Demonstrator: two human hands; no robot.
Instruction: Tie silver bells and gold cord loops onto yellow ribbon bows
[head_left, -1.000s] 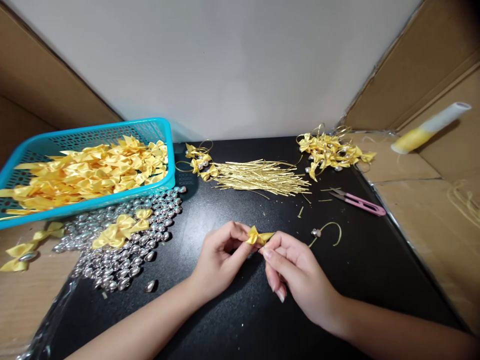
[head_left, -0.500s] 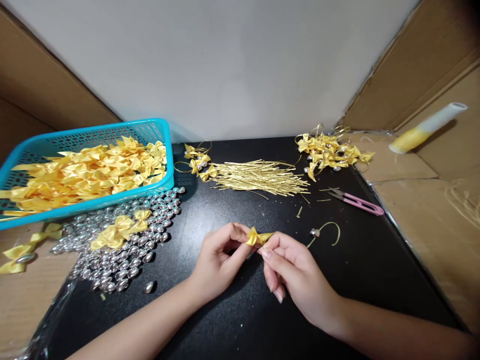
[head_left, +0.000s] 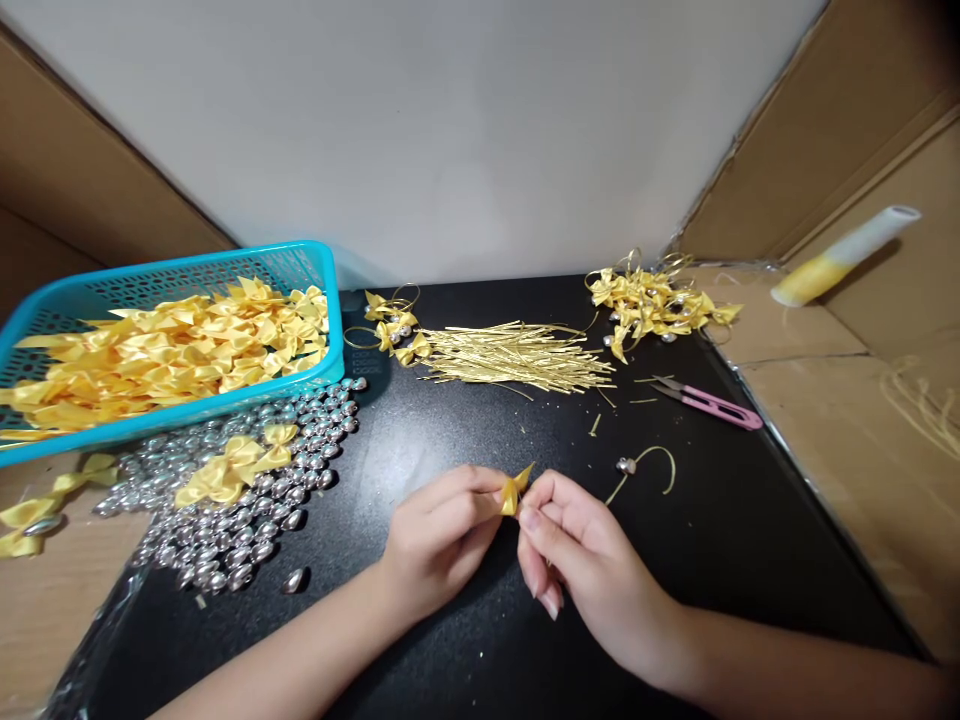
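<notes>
While the earlier frames are showing the yellow bow stretching left-right with a tail toward the right hand, it's now standing steeper, its pointed end aiming far and slightly right, long axis running near-far with a slight rightward lean. The left hand is turning further over it, fingers grasping its left side; the right thumb and index are pinching at its right edge, can't tell on what. The bow is sitting between both hands, above the black table, nearer than the gold strips.
</notes>
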